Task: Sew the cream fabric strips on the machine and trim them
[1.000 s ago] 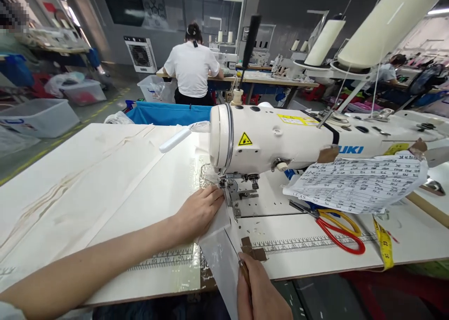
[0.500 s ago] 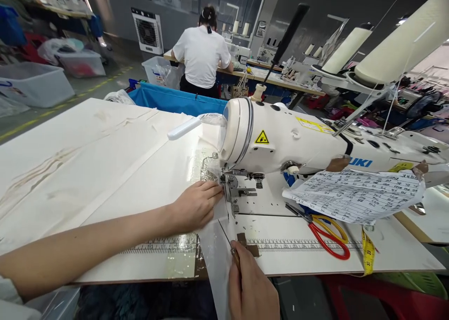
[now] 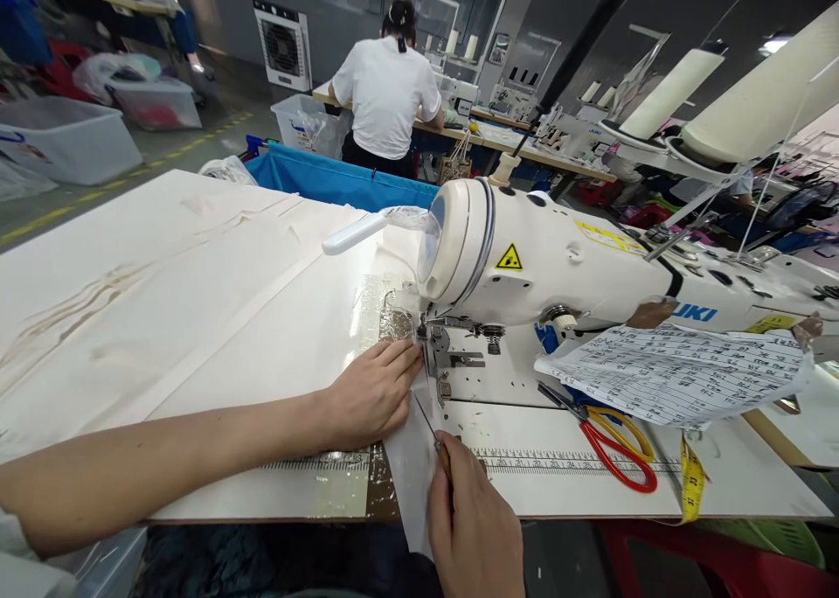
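A white sewing machine (image 3: 524, 248) lies across the table. My left hand (image 3: 375, 390) is flat on a strip of thin white fabric (image 3: 412, 484), fingers extended and fingertips close to the needle and presser foot (image 3: 423, 329). The strip runs from there over the table's front edge. My right hand (image 3: 473, 521) is closed around the brown handle of a thin pointed tool (image 3: 429, 423), its tip touching or just above the strip near my left hand. Large white fabric (image 3: 216, 292) covers the table at the left.
Red and yellow-handled scissors (image 3: 616, 454), a yellow tape measure (image 3: 691, 484) and a written paper sheet (image 3: 682, 371) are at the right. A blue cloth bin (image 3: 334, 178) stands behind the table. Farther back sits a person in white (image 3: 386, 91). Thread cones (image 3: 675, 91) stand upper right.
The view has shifted slightly, moving the machine rightward in the picture. The strip's lower end now shows, higher up beside my right hand. Both hands keep nearly the same pose.
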Tool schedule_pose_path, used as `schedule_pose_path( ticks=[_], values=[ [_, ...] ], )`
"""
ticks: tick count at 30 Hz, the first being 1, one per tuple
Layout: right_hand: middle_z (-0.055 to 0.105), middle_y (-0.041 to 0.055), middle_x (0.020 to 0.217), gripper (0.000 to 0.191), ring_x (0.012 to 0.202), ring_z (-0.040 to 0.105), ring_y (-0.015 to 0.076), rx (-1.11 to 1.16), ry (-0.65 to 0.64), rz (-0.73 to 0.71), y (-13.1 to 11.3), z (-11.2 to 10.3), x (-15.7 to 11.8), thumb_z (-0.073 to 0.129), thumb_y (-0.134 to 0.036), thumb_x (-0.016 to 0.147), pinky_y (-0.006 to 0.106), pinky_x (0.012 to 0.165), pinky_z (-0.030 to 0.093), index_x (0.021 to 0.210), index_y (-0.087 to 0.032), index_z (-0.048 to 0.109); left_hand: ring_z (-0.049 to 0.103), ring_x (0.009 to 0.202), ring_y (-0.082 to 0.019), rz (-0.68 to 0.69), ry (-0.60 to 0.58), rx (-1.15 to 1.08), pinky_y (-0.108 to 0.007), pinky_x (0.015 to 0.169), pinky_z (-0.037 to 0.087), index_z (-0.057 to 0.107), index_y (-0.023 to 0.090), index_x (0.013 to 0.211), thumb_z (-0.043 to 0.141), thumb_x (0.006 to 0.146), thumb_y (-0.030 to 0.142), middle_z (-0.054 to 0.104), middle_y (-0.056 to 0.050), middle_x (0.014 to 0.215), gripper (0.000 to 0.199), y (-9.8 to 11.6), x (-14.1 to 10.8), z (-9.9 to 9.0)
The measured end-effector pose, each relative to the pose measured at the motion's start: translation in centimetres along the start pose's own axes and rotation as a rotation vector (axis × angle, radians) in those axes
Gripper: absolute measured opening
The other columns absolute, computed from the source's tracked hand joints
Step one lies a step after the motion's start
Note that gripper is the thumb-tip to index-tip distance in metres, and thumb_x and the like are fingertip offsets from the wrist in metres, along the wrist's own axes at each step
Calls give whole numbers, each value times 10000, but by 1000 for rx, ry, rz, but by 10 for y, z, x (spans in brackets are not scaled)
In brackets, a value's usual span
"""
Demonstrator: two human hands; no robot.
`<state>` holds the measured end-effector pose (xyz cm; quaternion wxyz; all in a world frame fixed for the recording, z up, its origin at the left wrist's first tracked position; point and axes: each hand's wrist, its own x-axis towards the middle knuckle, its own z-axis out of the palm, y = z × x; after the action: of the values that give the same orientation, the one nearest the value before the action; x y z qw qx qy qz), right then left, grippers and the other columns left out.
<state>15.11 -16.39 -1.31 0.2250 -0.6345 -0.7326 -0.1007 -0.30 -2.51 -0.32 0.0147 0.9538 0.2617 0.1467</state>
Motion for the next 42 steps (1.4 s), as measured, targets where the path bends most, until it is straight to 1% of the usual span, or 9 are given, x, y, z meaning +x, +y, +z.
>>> schedule_pose_path(
  ticks=[7,15,20,25,30,33,35,38,42],
  values=[
    [746,92,872,354,679,724,162,-51,31,31,-12,-6,14,229,-186,1002,224,523,540,1086,-152,571,455,1293,-313,26,24,-1,-465,1093,343,554,7,1293,382,935,242,529,-217,1365,461,5,-6,-1],
    [748,85,872,346,672,723,165,-43,23,57,-13,-5,21,226,-183,1005,232,508,509,1074,-161,565,471,1273,-304,45,26,-31,-464,1124,301,661,54,1132,437,905,232,578,-185,1312,365,7,-7,-2],
    [748,87,879,350,678,724,162,-28,23,60,-14,-2,26,224,-183,1003,227,506,512,1067,-160,567,475,1271,-282,40,41,3,-454,1132,291,612,56,1228,414,924,237,572,-162,1334,406,0,-5,2],
    [748,98,935,369,731,732,178,-24,-20,74,-13,2,31,221,-215,1009,235,515,523,1092,-162,577,439,1290,-289,23,57,28,-449,1124,295,609,62,1235,433,926,242,557,-158,1336,399,-6,-2,2],
    [750,106,896,389,680,727,185,-10,-11,80,-13,6,39,228,-193,994,241,484,501,1070,-139,606,468,1198,-298,-18,42,50,-448,1043,365,605,69,1232,464,904,209,583,-165,1204,384,-11,6,-2],
    [754,118,863,389,611,716,188,29,2,106,-14,7,41,244,-177,979,250,458,484,1054,-106,620,464,1206,-291,-9,41,84,-440,1052,356,597,64,1244,467,916,212,593,-160,1202,382,-18,9,0],
    [758,116,839,381,584,711,187,88,-13,134,-16,7,40,258,-187,979,251,459,485,1060,-97,619,451,1238,-286,-8,39,123,-442,1072,332,599,73,1246,449,922,157,598,-149,1233,367,-24,10,0],
    [763,113,843,367,622,723,192,175,-28,165,-19,7,36,279,-220,989,249,504,505,1074,-100,615,444,1260,-276,-1,50,157,-438,1089,308,605,80,1240,424,906,73,604,-130,1254,379,-26,10,-1],
    [764,113,850,359,653,729,200,247,-42,190,-20,7,31,292,-247,995,259,543,517,1092,-101,605,476,1218,-271,29,77,123,-424,1063,336,656,69,1147,446,929,182,620,-139,1233,322,-15,7,-1]
  ],
)
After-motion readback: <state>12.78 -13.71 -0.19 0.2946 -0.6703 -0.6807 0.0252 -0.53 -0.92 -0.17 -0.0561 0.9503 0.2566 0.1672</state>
